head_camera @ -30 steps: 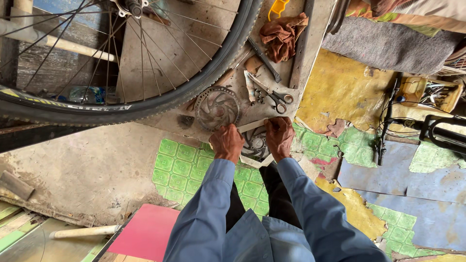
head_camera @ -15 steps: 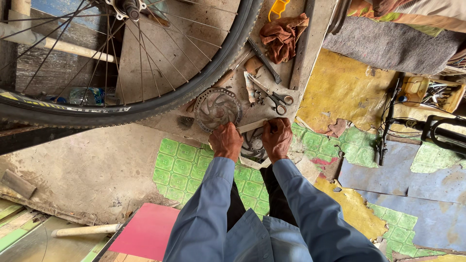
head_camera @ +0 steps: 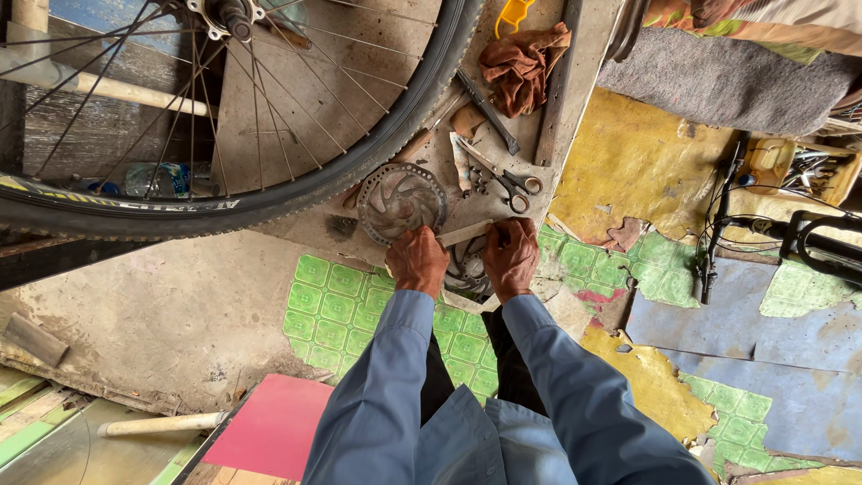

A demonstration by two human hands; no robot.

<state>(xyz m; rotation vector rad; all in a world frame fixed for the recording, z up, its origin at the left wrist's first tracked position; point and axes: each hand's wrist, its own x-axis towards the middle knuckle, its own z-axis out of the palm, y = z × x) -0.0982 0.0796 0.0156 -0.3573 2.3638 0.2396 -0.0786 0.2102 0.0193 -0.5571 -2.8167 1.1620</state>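
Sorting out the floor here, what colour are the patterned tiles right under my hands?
Bright green tiles with a raised square grid pattern, worn at the edges; seen in the head view.

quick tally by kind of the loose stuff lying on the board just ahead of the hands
Brake disc rotor: 1
Scissors: 1
Brown rag: 1
Long dark hand tool: 1
Pale flat stick, touched by the left hand and right hand: 1
Total: 5
A few small bits near the scissors are too small to tell apart.

Long blue-grey sleeves [head_camera: 386, 386] on both arms (creased, loose), matching shirt front, dark trousers.
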